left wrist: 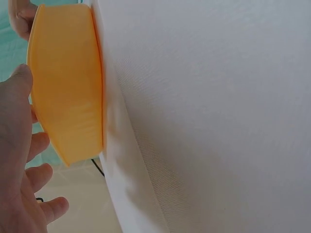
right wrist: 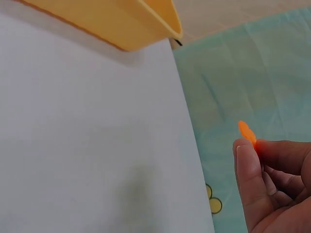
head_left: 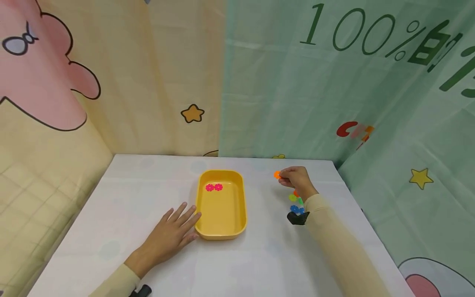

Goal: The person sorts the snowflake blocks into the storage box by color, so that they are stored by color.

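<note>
Orange flower piece (head_left: 277,175), pinched between the thumb and fingertips of the right hand (head_left: 295,180), is held above the white table (head_left: 267,264), to the right of the yellow tray (head_left: 220,212) and level with its far end. The tray's long side runs away from the person, with two pink flower pieces (head_left: 214,187) side by side near its far end, and it sits between the two hands, closer to the left hand (head_left: 172,231), whose straight, spread fingers meet its left rim and grip nothing. Near the right wrist lie small blue pieces (head_left: 294,209) and a yellow-green piece (head_left: 292,197).
</note>
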A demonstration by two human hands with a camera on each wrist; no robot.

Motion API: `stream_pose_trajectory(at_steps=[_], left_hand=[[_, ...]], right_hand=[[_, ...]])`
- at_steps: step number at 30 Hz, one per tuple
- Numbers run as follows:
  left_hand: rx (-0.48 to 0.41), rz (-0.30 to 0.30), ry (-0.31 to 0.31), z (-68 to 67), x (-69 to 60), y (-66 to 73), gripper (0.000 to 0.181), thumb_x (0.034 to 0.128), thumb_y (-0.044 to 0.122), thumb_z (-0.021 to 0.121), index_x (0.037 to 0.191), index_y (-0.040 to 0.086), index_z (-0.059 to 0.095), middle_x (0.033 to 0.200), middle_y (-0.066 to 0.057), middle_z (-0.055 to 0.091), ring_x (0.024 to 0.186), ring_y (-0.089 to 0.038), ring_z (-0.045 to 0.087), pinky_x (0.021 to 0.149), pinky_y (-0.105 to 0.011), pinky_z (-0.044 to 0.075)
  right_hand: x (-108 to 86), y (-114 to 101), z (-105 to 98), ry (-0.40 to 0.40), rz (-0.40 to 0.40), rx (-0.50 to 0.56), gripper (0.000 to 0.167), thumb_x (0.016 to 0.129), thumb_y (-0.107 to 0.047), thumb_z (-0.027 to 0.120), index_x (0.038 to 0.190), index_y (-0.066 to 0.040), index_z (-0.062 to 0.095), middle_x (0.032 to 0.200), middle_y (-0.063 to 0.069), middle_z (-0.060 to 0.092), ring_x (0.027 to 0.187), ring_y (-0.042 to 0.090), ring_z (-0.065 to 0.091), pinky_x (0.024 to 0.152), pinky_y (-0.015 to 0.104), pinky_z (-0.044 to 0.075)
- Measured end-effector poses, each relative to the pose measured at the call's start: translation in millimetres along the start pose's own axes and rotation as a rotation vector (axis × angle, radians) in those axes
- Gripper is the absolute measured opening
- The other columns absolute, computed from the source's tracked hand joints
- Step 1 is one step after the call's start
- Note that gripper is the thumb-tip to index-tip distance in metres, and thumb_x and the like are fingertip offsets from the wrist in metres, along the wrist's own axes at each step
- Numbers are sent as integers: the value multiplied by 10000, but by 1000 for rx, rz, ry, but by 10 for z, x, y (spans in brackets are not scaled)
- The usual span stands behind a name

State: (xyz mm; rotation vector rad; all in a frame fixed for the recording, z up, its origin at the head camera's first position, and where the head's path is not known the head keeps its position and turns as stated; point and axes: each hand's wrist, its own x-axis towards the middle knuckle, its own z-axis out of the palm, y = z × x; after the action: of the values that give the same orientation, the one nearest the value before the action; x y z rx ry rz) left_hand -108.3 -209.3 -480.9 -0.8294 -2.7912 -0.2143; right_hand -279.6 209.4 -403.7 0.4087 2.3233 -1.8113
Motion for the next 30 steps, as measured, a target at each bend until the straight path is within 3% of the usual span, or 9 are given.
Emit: stream_pose_trajectory(at_steps=[15, 30], left_hand=[[11, 1, 0, -37, 62, -1, 608, 1002, 498, 587, 1516, 181, 515, 1590, -51, 452, 1501, -365, 337, 1146, -620, 345], [17, 1, -2, -9, 47, -22, 606, 1006, 521, 569, 1514, 192, 519, 1592, -40, 450, 1513, -354, 317, 1148, -613, 346]], right_hand=[[36, -298, 743, -60, -71, -16, 143, 972, -44, 680, 1076, 53, 688, 938, 153, 714, 660, 124, 696, 680, 237, 609], [-45, -381, 1295, -124, -144, -44, 114, 953, -27, 702, 1037, 49, 716, 978, 173, 724, 686, 164, 695, 701, 267, 618]])
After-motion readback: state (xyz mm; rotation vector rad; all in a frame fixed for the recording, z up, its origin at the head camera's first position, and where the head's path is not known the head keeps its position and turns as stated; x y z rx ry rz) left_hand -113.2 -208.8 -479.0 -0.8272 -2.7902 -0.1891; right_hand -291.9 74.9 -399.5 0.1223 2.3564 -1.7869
